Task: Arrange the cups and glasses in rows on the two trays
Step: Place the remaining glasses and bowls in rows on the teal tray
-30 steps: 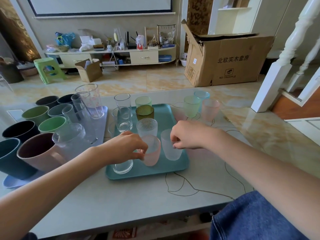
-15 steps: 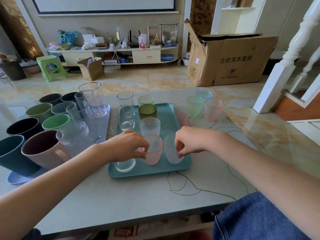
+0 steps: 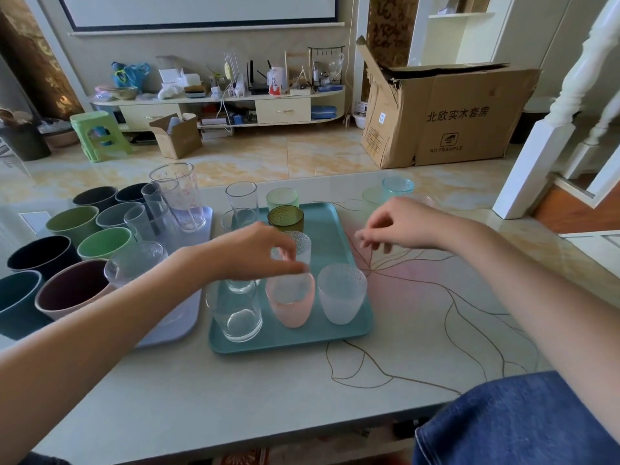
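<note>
A teal tray [image 3: 292, 344] holds a clear glass [image 3: 239, 315], a pink frosted cup [image 3: 291, 302] and a white frosted cup [image 3: 342, 298] in its near row. Behind them stand a dotted clear cup [image 3: 302, 245], an olive glass [image 3: 286, 218], a light green cup [image 3: 282, 197] and a tall clear glass [image 3: 241, 195]. My left hand [image 3: 255, 253] pinches the pink cup's far rim. My right hand [image 3: 399, 226] hovers empty, fingers loosely curled, right of the tray near a teal glass [image 3: 398, 185] and a pale green cup [image 3: 371, 196]. The lavender tray [image 3: 174, 327] carries several mugs and clear glasses.
On the lavender tray, a brown-pink mug [image 3: 72, 290] and a dark teal mug [image 3: 16, 300] are nearest me. A cardboard box [image 3: 446, 119] and a white stair post [image 3: 550, 146] stand beyond the table. My jeans-covered knee [image 3: 520, 421] is at the table's front right.
My right hand let go of the white frosted cup and moved up and right, off the tray. My left hand lifted slightly, its fingers staying at the pink cup's rim.
</note>
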The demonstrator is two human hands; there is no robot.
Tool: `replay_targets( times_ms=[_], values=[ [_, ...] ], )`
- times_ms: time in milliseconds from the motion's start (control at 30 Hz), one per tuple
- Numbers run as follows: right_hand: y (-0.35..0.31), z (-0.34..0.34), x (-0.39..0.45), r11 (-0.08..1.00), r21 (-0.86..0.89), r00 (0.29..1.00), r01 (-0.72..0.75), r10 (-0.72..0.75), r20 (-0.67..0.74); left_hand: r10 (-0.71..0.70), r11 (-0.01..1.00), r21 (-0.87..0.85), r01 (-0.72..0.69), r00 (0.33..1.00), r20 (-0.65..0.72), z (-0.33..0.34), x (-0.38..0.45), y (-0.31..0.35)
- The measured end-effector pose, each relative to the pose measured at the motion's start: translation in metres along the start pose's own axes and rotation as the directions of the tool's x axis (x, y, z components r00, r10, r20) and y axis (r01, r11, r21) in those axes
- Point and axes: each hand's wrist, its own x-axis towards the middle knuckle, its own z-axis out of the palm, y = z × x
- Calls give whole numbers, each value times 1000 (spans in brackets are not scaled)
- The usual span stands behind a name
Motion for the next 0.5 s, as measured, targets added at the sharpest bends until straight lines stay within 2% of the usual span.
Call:
replay_targets(
  times_ms=[67,133,233,333,500],
  values=[
    [31,-7,10,994,-59,981,-88,76,-181,-3,1000,-5,3,998,-66,-7,24,3],
    [65,-6,21,960,-150,935,-238,185,-302,4,1000,18,-1,992,-126,-8,53,4],
    [97,0,31,904,-198,904,-378,315,-288,48,995,95,-32,984,-171,-1,101,11],
    [110,4,43,901,-222,907,-374,304,-293,99,981,186,-64,977,-187,14,149,24],
    [119,14,58,890,-239,906,-388,320,-279,92,966,257,-39,976,-197,41,215,36]
  ],
)
